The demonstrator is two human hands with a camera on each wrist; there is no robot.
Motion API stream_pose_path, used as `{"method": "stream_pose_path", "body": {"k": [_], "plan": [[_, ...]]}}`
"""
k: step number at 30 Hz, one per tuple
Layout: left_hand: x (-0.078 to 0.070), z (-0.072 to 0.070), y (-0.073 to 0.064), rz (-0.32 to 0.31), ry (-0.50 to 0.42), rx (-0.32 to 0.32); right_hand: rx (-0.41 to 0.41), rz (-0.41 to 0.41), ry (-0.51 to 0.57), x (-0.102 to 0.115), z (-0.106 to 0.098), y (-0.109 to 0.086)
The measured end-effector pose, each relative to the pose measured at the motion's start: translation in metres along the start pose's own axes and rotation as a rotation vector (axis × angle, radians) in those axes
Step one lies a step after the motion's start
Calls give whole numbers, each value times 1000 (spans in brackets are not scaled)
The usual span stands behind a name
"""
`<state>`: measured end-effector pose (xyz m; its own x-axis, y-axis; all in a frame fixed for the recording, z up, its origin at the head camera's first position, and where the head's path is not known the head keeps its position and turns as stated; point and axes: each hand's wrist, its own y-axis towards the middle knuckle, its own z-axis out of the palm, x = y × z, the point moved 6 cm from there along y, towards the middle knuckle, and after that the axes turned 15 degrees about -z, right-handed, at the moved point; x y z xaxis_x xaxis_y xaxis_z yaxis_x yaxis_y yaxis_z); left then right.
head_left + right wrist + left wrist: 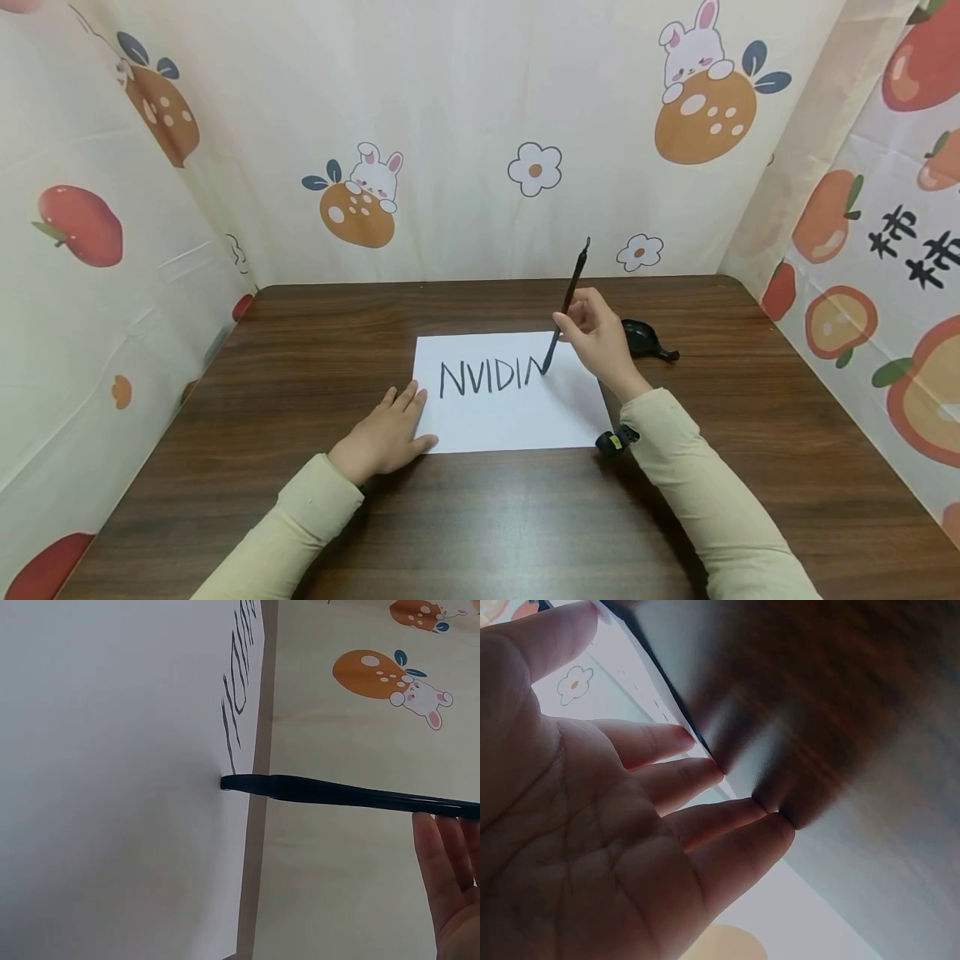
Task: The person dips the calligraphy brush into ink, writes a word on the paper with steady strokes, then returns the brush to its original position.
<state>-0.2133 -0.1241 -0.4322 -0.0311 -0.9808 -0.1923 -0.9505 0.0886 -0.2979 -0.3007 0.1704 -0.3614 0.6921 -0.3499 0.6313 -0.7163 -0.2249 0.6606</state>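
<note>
A white sheet of paper lies on the table with dark handwritten letters reading "NVIDI" and then a stroke like an unfinished N. My right hand pinches a dark writing brush partway up its handle. The brush leans, its loop end up, and its tip touches the paper at the end of the last stroke. In the right wrist view the brush tip meets the sheet. My left hand rests with spread fingers on the paper's left edge; its palm shows in the left wrist view.
A small black dish with a short handle stands behind my right hand. A black strap device sits at my right wrist. Printed curtains enclose the brown wooden table at the back and both sides.
</note>
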Motion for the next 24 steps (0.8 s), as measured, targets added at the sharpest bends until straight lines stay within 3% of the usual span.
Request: {"method": "stream_pose_path", "body": {"k": [13, 21, 24], "plan": [[0, -1, -1, -5, 1, 6, 58, 1, -20, 6, -6, -2], [0, -2, -2, 4, -2, 2, -129, 23, 94, -1, -13, 3], [0, -2, -2, 5, -4, 0, -162, 27, 112, 0, -12, 4]]}}
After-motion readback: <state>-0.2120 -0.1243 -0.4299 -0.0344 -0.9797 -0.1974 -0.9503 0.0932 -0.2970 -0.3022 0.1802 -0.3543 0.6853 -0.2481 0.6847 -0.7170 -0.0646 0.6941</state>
